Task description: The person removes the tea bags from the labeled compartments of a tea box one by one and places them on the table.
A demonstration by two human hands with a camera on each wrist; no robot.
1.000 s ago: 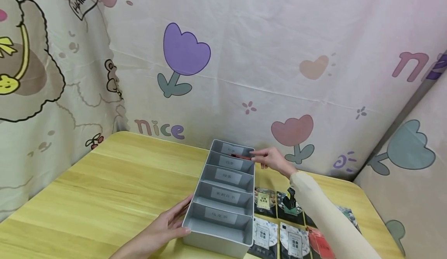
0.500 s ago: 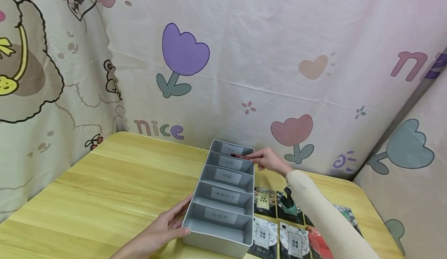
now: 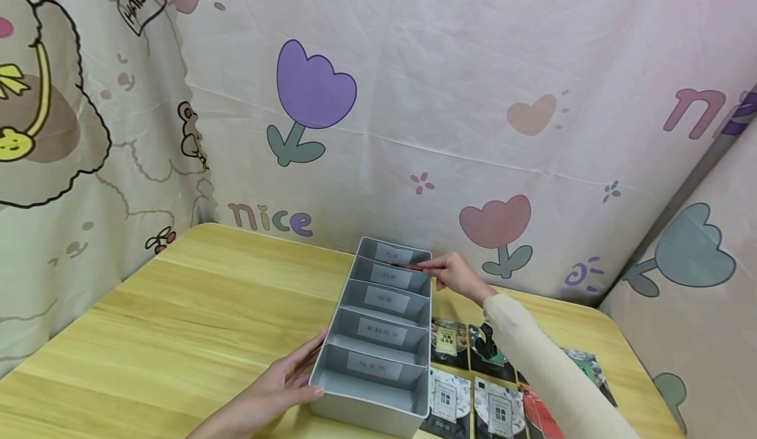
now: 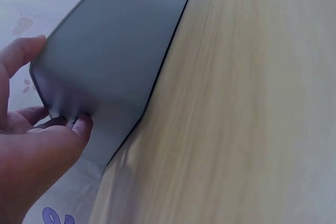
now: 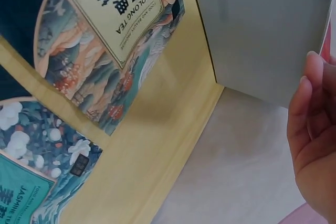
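A long grey divided storage box (image 3: 362, 413) with a paper label in each compartment stands on the table. My left hand (image 3: 282, 381) grips its near left corner, thumb at the front rim and fingers against the side; the left wrist view shows the fingers (image 4: 81, 125) bent against the grey wall. At the far end, my right hand (image 3: 458, 276) pinches a red tea packet (image 3: 408, 267) by its right end. Only a thin red edge shows, by the divider of the farthest compartment; in the right wrist view a red sliver appears behind the fingers (image 5: 315, 69).
Right of the box lie several tea packets in rows: oolong tea (image 3: 449, 342), jasmine tea (image 5: 23, 182), white-patterned ones (image 3: 447, 396) and a red one (image 3: 541, 413). The right sleeve (image 3: 550, 360) covers part of them. A patterned curtain (image 3: 402, 130) hangs behind the wooden table (image 3: 225, 307).
My right hand has shifted slightly left and its fingers have drawn together on the red packet. Less of the packet's red edge shows now. My left hand and the box have stayed put.
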